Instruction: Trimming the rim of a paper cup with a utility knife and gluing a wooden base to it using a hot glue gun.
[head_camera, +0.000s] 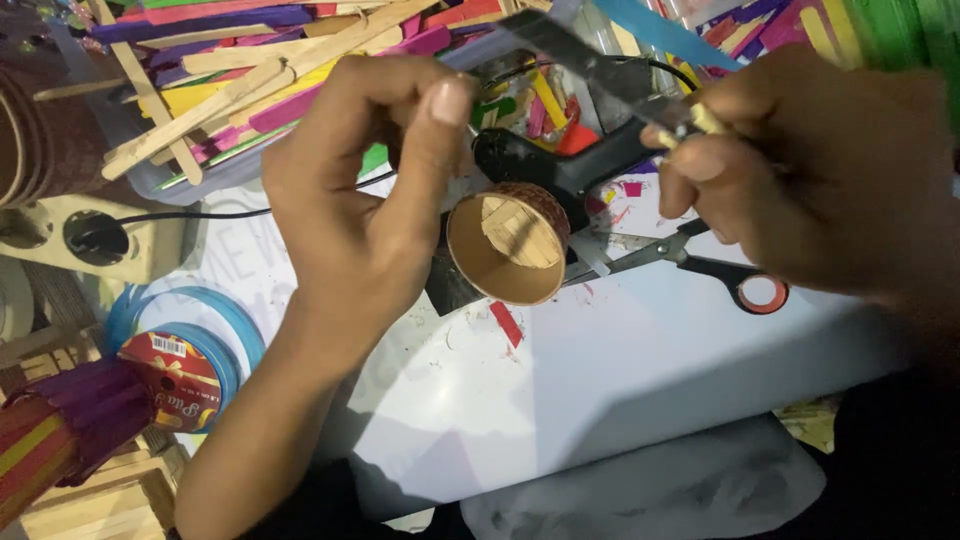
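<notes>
Two hands over the white sheet (640, 370), one small paper cup (508, 243) between them. Cup on its side near the sheet's far edge, mouth open toward the viewer, long axis running from that mouth back toward the black glue gun (560, 165) behind it; pale wooden sticks lining its inner floor. Left hand (365, 200) nearer, just beside the cup's left rim, whether touching it or only close cannot be told from this angle. Left fingers curled loosely together, thumb and forefinger tips meeting above the cup, perhaps pinching something small, though nothing clearly visible between them. Right hand (810, 185) farther, to the right of the cup and apart from it, fingers closed tight around a thin pale stick (700, 118), its end pointing left toward the gun's nozzle region. Black-handled scissors (700, 262) lying open-bladed on the sheet under the right hand, tips aimed at the cup. Heap of coloured craft sticks (250, 70) in a tray beyond the sheet's far left corner; blue ribbon spools (185, 350) off its left edge; scraps of red paper scattered near the cup.
</notes>
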